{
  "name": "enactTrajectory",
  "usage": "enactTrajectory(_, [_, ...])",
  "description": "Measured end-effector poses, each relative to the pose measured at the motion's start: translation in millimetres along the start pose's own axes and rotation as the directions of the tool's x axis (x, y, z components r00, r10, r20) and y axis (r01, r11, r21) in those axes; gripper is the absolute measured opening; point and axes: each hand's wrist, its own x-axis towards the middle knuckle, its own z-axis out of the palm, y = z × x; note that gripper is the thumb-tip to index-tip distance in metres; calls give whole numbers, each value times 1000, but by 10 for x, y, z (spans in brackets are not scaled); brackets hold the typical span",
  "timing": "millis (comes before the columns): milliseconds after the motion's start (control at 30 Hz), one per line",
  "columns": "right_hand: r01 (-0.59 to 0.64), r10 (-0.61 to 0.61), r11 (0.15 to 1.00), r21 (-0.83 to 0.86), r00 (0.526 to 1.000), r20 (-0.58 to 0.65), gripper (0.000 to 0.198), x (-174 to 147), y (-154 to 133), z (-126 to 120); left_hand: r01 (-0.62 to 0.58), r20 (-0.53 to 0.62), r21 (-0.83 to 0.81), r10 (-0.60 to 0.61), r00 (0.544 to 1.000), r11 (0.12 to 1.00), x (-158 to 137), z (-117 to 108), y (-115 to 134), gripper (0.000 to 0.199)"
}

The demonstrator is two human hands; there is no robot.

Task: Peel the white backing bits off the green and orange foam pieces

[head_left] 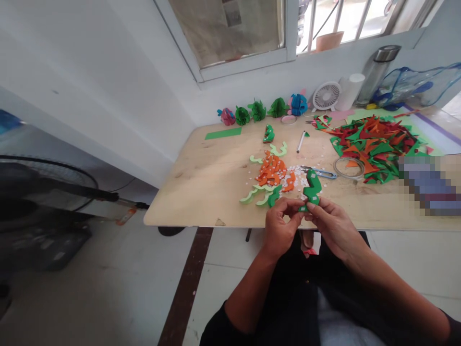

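Observation:
A dark green zigzag paper cutout (312,183) with small white squares on it is held up at the table's front edge. My right hand (334,223) pinches its lower part between thumb and fingers. At its bottom end, the thumb and fingertips of my left hand (281,225) are closed on the same cutout. Just beyond my hands lie orange wavy paper cutouts (271,169) with white squares, and light green wavy strips (252,193). Many tiny white paper squares (296,176) are scattered beside them. Blue-handled scissors or snips (326,174) rest close by.
A heap of red, orange and green paper scraps (378,144) covers the table's right side, with a tape roll (349,167) before it. Folded paper figures (257,110), a small white fan (326,96) and a bottle (378,72) stand along the wall. A pen (300,142) lies mid-table.

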Motion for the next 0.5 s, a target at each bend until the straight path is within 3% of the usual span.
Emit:
enactTrajectory(100, [-36,36,999,26,999,2,25,42,15,35,37,-17,-49,-37,999,998,11,-29,-36,17])
enactTrajectory(333, [-28,28,1000,-12,1000,9,21,118,28,83,186,11,-353,-195,981,917,74,-78,-74,19])
enactTrajectory(500, [-42,43,997,-67,999,13,24,122,-5,70,182,19,-388,-190,982,903,137,-96,-83,19])
